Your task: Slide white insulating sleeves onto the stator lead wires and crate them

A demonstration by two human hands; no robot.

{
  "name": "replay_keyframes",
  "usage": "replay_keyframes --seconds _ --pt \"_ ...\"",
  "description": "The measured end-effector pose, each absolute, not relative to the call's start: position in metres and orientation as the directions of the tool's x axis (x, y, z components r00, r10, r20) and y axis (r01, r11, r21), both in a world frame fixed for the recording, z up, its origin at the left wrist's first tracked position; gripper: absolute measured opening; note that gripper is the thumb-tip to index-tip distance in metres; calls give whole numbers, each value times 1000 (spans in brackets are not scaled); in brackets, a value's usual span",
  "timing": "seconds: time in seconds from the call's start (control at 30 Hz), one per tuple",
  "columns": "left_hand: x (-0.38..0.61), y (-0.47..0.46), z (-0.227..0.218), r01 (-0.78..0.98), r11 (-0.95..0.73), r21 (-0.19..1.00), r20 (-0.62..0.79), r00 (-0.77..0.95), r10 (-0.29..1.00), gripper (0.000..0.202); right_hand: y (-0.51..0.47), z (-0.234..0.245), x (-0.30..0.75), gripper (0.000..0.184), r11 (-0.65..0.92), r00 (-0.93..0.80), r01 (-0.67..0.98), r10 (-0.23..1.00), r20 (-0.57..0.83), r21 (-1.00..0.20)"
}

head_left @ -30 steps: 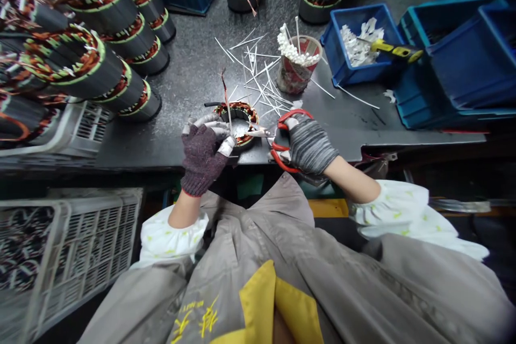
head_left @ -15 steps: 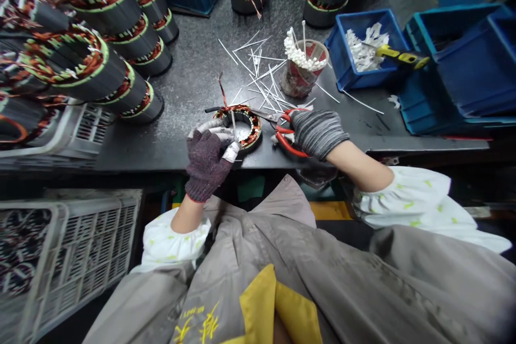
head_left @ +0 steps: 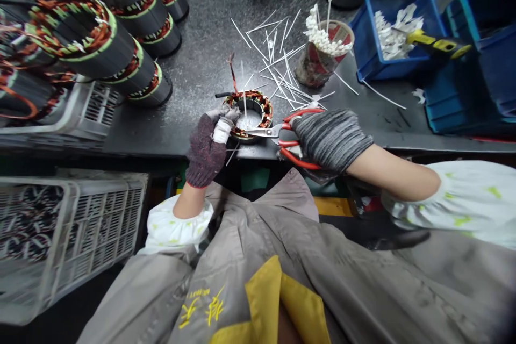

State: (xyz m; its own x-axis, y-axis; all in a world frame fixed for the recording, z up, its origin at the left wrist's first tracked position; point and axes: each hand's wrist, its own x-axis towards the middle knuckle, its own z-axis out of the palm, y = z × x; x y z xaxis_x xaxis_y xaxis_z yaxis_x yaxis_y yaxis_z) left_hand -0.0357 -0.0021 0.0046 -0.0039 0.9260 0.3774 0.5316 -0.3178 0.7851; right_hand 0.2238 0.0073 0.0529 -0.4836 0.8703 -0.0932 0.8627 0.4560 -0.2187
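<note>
A stator ring [head_left: 266, 108] wound with copper wire lies near the front edge of the bench, its wire lead sticking up at the back. My left hand [head_left: 207, 146], in a dark purple glove with white tape on the thumb and fingers, is closed on the ring's left side. Its fingertips are partly hidden. One thin white tie [head_left: 244, 101] stands up from the ring beside those fingers. My right hand [head_left: 332, 137], in a grey striped glove, grips red-handled scissors [head_left: 276, 131]. Their blades point left, over the near rim of the ring.
Loose white ties [head_left: 284, 83] are strewn behind the ring. A cup [head_left: 316, 64] holds more ties. A blue bin [head_left: 368, 67] contains white scraps and a yellow-black knife [head_left: 437, 43]. Stacked stators [head_left: 151, 83] stand left; a white crate [head_left: 105, 220] sits below the bench edge.
The scissors have moved from behind the ring to its near rim. My left fingers have drawn in from stretched along the ring to bunched at its side. The camera view has shifted.
</note>
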Motion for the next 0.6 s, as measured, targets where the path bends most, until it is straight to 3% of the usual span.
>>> replay_keyframes --seconds 0.1,0.23,0.3,0.37,0.43,0.5,0.53,0.6 --pt "-39 -4 13 569 -340 748 401 20 916 30 12 55 234 56 366 -383 922 910 -159 -128" --pt "-33 -8 32 760 -460 459 474 229 850 29 23 46 284 65 52 -35 997 962 -270 57" --pt "-24 -5 36 801 -497 333 422 345 838 39 27 41 313 62 -63 79 994 978 -195 86" --pt "-15 1 33 817 -531 225 349 441 827 45 25 37 329 52 -82 84 993 996 -22 83" --pt "-10 12 27 819 -557 139 263 511 818 38 17 33 323 43 10 -16 999 991 129 48" --pt "-11 24 21 830 -542 133 201 513 834 33 3 25 294 39 242 -225 968 957 185 -72" --pt "-14 30 19 841 -510 180 189 479 857 33 -4 19 273 38 399 -367 901 910 194 -167" --pt "-25 41 17 832 -395 390 207 339 918 34 -17 3 222 38 695 -665 651 716 212 -306"
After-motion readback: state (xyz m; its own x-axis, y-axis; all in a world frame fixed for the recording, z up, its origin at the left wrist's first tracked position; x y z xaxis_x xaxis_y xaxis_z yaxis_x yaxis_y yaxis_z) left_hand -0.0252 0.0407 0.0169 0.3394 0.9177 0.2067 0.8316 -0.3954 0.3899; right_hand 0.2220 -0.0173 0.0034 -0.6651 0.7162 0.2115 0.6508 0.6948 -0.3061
